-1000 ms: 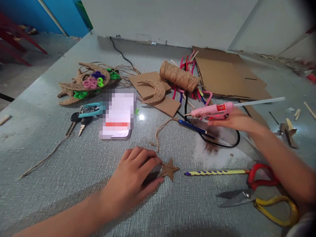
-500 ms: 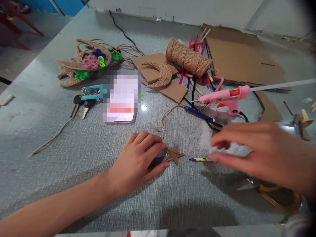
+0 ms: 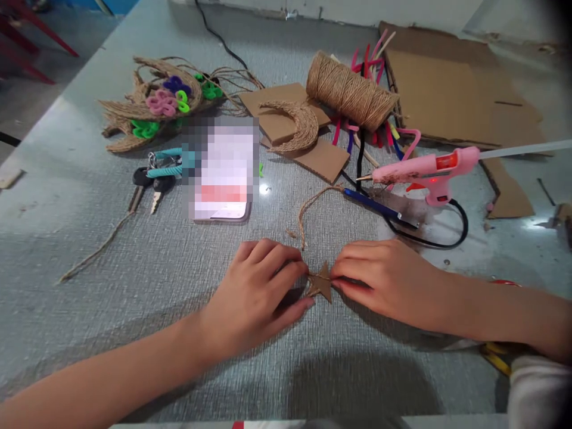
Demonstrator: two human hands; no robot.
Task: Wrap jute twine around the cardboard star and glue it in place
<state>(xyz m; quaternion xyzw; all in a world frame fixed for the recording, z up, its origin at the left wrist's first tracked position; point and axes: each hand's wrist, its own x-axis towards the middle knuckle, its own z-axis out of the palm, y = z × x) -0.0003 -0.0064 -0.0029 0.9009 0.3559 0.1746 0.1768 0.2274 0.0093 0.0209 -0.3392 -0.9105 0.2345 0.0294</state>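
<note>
Cardboard star [image 3: 322, 283]: small and brown, flat on the grey textured table [image 3: 134, 286], near the front edge, right between the two hands.
Twine on star: a jute string [image 3: 308, 211] runs from the star's upper point away from the person, curving in a loop toward the blue pen [image 3: 379, 208].
Left hand [image 3: 257, 289]: palm down on the table, fingers curled, fingertips touching the star's left side; whether it pinches the star or only presses on it cannot be told.
Right hand [image 3: 384, 280]: palm down, fingertips meeting the star's right point; the grip likewise cannot be told, since the fingers cover that edge.
Glue gun [image 3: 424, 170]: pink, lying on the table beyond the right hand, well apart from it, a clear glue stick jutting from its back and a black cord looping under it.
Twine spool [image 3: 351, 92]: lies on its side further back, over a bunch of coloured pipe cleaners [image 3: 379, 128].
Crescent [image 3: 299, 122]: twine-wrapped, resting on cardboard pieces [image 3: 308, 155] left of the spool.
Phone [image 3: 223, 170]: flat beyond the left hand, keys [image 3: 152, 182] just to its left.
Jute ornament [image 3: 156, 104]: at back left, with pink, purple and green loops.
Cardboard sheet [image 3: 451, 89]: large, at back right.
</note>
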